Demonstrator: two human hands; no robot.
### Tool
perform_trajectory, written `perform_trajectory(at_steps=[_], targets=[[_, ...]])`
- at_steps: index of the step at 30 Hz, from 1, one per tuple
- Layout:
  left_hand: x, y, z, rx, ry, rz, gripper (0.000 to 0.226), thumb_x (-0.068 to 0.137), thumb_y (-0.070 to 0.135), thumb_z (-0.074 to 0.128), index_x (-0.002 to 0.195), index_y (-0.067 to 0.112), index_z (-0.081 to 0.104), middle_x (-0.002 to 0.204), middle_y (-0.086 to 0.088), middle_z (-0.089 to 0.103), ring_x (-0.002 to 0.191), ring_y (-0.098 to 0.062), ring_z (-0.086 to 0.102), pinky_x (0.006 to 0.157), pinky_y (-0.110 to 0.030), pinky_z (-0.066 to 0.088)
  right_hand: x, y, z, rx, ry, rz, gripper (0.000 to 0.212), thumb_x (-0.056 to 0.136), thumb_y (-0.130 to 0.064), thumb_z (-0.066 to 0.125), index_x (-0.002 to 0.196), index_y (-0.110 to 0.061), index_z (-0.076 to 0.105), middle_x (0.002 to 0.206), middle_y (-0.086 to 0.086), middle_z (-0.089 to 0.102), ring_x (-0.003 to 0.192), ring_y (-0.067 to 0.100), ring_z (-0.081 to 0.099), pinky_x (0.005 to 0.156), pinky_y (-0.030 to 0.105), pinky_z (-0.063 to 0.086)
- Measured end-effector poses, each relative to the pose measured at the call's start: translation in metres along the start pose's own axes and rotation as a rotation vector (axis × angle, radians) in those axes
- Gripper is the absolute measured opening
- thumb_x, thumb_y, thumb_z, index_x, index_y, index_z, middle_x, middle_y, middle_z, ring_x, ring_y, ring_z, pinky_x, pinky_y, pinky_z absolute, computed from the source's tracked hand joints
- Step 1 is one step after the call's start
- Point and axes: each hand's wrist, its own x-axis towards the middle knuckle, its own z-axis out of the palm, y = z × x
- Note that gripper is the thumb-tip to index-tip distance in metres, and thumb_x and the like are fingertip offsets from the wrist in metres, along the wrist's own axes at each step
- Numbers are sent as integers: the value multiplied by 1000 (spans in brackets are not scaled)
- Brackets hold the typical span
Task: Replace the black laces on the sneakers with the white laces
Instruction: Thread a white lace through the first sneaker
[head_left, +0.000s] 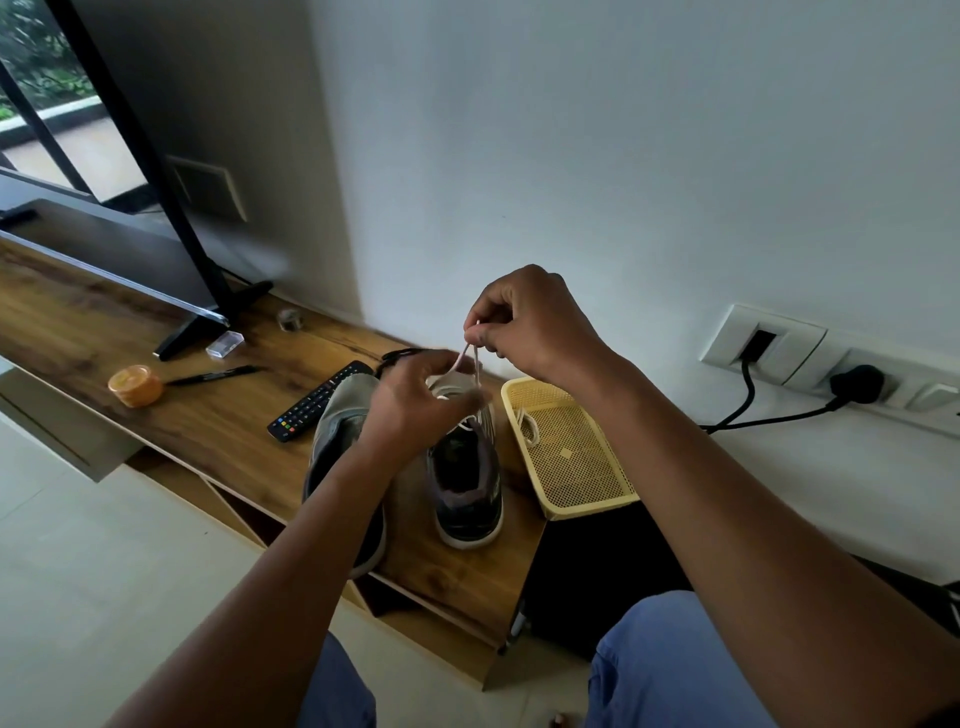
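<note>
Two grey sneakers stand side by side on the wooden shelf (218, 436), toes toward the wall. The right sneaker (467, 483) carries a white lace (470, 358) that runs up from its eyelets. My right hand (530, 322) pinches the upper end of that lace above the shoe. My left hand (415, 400) hovers over the shoe's front, fingers curled at the lace, blurred. The left sneaker (340, 441) is partly hidden by my left forearm. A black lace (400, 356) lies behind the shoes. Another white lace (527, 423) lies in the yellow basket (597, 499).
A TV remote (317, 402), a black pen (218, 375), an orange round tin (134, 384) and a small clear box (224, 344) lie left of the shoes. The TV stand foot (218, 317) is behind them. Wall sockets with a black plug (857, 384) are at right.
</note>
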Motion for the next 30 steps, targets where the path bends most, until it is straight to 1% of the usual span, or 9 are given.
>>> perform_trajectory(at_steps=[3, 6, 10, 15, 17, 20, 23, 27, 30], targets=[[2, -25, 16, 246, -186, -83, 46, 72, 62, 85, 112, 43, 73, 118, 11, 72, 105, -13, 67, 91, -41, 58, 1, -3, 2, -50, 4, -32, 8, 82, -7, 80, 81, -16, 81, 66, -11, 70, 70, 4, 70, 77, 29, 59], [2, -38, 28, 249, -228, -105, 51, 68, 67, 83, 111, 42, 75, 125, 15, 70, 114, -13, 65, 98, -40, 55, 0, -8, 2, -86, 0, -66, 11, 84, -4, 77, 82, -14, 81, 67, -12, 69, 72, 4, 69, 77, 28, 59], [3, -47, 33, 202, -209, -125, 62, 60, 78, 77, 110, 42, 76, 123, 21, 68, 113, -6, 64, 97, -36, 54, 2, -15, -5, -86, 31, -85, 12, 86, -5, 75, 81, -15, 79, 69, -11, 70, 70, 2, 68, 73, 24, 56], [-1, -53, 29, 23, -146, -80, 33, 74, 56, 85, 105, 44, 80, 110, 22, 75, 106, 2, 68, 96, -31, 57, 4, -15, -10, -140, -30, -91, 12, 84, -4, 77, 83, -16, 81, 74, -10, 72, 76, 7, 69, 77, 26, 56], [0, -50, 27, -70, -119, -90, 21, 82, 39, 87, 102, 44, 81, 104, 23, 77, 101, 3, 71, 91, -27, 59, 1, -7, -5, -125, -18, -76, 11, 84, -6, 79, 84, -17, 81, 78, -9, 75, 79, 7, 71, 79, 28, 58], [0, -43, 21, -141, -83, -73, 14, 86, 31, 86, 98, 36, 83, 94, 17, 79, 92, -3, 74, 81, -25, 59, -5, 9, 6, -11, -5, -28, 10, 85, -10, 80, 85, -20, 81, 77, -10, 75, 78, 1, 70, 75, 21, 57], [-1, -36, 14, -237, -53, -57, 13, 87, 26, 86, 99, 22, 84, 88, 5, 80, 85, -14, 77, 78, -33, 60, -17, 28, 26, 105, 21, 51, 12, 84, -10, 82, 85, -23, 81, 75, -9, 74, 74, 3, 70, 71, 21, 56], [-1, -32, 8, -323, -2, 22, 15, 84, 11, 85, 98, 19, 82, 89, -1, 80, 83, -16, 76, 76, -32, 59, -32, 46, 58, 321, 47, 174, 15, 80, -11, 88, 89, -22, 82, 77, -3, 78, 74, 11, 76, 79, 42, 65], [0, -32, 3, -320, 87, 26, 19, 83, 10, 84, 98, 21, 83, 90, 0, 81, 87, -23, 77, 78, -36, 59, -41, 52, 74, 402, 105, 183, 10, 81, -15, 88, 87, -22, 84, 79, -6, 78, 77, 9, 75, 77, 32, 62]])
